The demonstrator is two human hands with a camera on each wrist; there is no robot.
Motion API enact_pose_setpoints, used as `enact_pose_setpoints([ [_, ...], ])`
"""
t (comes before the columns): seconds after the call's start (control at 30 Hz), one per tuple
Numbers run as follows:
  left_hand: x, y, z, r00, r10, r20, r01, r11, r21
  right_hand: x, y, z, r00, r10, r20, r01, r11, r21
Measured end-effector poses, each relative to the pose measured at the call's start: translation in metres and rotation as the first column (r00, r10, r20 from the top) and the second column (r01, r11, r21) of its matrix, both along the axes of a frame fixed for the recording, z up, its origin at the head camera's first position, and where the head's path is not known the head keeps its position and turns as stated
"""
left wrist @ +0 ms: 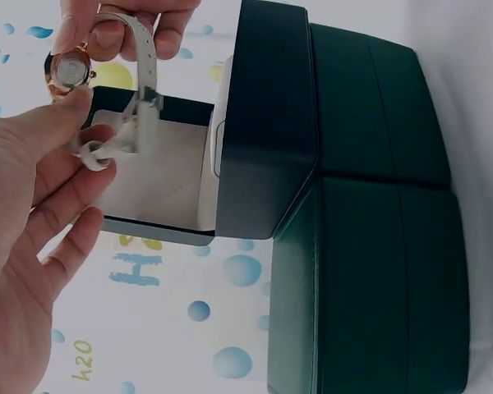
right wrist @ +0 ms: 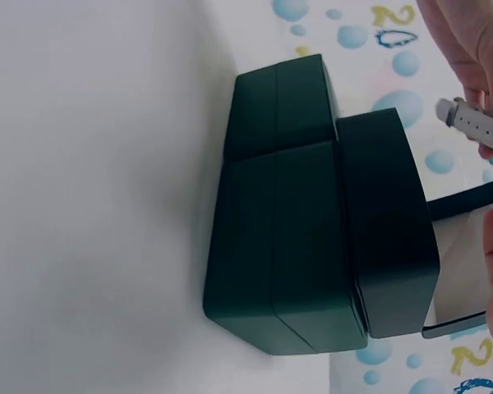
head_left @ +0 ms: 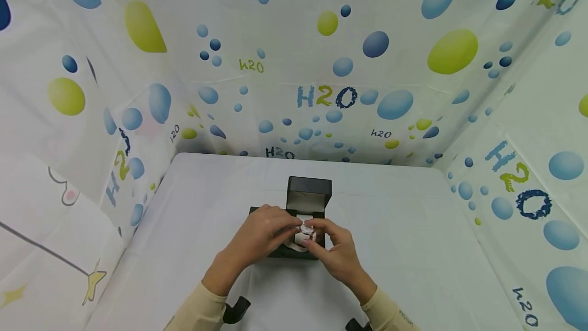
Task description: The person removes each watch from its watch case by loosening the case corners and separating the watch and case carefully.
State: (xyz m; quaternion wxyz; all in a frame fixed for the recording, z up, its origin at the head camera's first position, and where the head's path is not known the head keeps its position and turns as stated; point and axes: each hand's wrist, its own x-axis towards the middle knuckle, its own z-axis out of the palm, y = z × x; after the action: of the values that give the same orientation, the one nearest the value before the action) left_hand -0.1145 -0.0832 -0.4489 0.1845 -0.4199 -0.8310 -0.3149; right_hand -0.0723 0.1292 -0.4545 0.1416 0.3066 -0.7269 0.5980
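White plastic curtain printed w/ blue & lime bubbles + "H2O" lettering (head_left: 327, 97) wraps three sides of your white-covered table (head_left: 390, 208), prob. to keep the bg plain. Near its middle you've got two dark green, leather-look closed boxes (left wrist: 353, 279) side by side, w/ a smaller blackish-green hinged box (left wrist: 267, 115) on top. Its pale-lined lid (left wrist: 160, 176) stands up at the back, away from you, so your hands reach the mouth freely.

Your small round rose-gold watch w/ perforated white strap (left wrist: 71, 72) is held in the air just above that mouth, in front of the lid. Your L hand (head_left: 259, 231) pinches it, thumb by the case & fingers at the strap; your R hand (head_left: 337, 252) pinches from the other side, thumb on the case. Two-sided grip prob. steadies the case b/c the strap is bent & flexible. Buckle (left wrist: 148, 98) hangs b/w your hands, approx. R wrist view crops most of this, so finger detail there = can't tell.
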Motion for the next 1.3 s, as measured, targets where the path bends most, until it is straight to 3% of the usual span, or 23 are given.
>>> enact_pose_setpoints([
  [0.17, -0.001, 0.001, 0.0, 0.999, 0.016, -0.04, -0.016, 1.0, 0.019, 0.002, 0.001, -0.001, 0.983, 0.046, 0.176, -0.052, 0.998, 0.03],
  [0.3, -0.001, 0.003, 0.0, 0.997, 0.019, -0.069, -0.016, 0.999, 0.039, 0.003, 0.001, 0.0, 0.97, 0.054, 0.237, -0.071, 0.995, 0.064],
  [0.5, -0.001, 0.003, 0.001, 0.994, 0.018, -0.111, -0.011, 0.998, 0.065, 0.004, 0.001, 0.003, 0.976, 0.063, 0.21, -0.076, 0.996, 0.056],
  [0.73, -0.001, 0.004, 0.001, 0.997, 0.041, -0.07, -0.038, 0.998, 0.047, 0.004, 0.002, 0.002, 0.992, -0.05, 0.114, 0.04, 0.996, 0.084],
  [0.97, -0.001, 0.005, 0.0, 0.997, 0.053, -0.048, -0.051, 0.997, 0.052, -0.005, 0.011, -0.023, 0.984, -0.087, 0.157, 0.074, 0.993, 0.087],
  [1.3, -0.002, 0.003, 0.0, 0.997, 0.065, -0.034, -0.063, 0.997, 0.044, -0.01, 0.019, -0.035, 0.976, -0.127, 0.176, 0.118, 0.991, 0.062],
])
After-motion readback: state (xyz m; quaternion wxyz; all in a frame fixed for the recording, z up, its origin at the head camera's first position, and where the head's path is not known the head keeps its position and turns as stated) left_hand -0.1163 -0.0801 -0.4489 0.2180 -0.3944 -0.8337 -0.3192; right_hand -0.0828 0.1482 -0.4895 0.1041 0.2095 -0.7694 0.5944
